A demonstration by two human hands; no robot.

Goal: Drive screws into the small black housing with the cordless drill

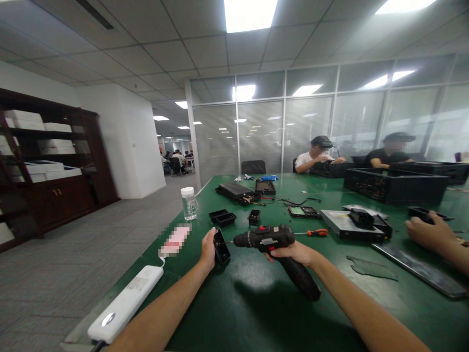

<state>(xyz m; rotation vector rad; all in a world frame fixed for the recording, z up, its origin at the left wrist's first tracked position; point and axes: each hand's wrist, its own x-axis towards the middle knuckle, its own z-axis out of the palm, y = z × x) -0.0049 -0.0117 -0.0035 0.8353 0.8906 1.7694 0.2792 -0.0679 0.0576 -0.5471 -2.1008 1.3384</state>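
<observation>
My right hand (293,252) is wrapped round the grip of a black and red cordless drill (269,238), held level above the green table. Its thin bit points left, with the tip at a small black plastic box (222,248); whether it touches a screw I cannot tell. My left hand (208,248) grips that box by its left side and tilts it so its open side faces the drill. Similar black plastic trays (222,218) lie just beyond, with a smaller black box (254,217) beside them.
On the green table (256,313) are a white power strip (128,300), a water bottle (189,204), an orange screwdriver (317,233), a silver drive (350,226) and a black computer case (395,186). Another person's hand (430,229) works at right. Two people sit across.
</observation>
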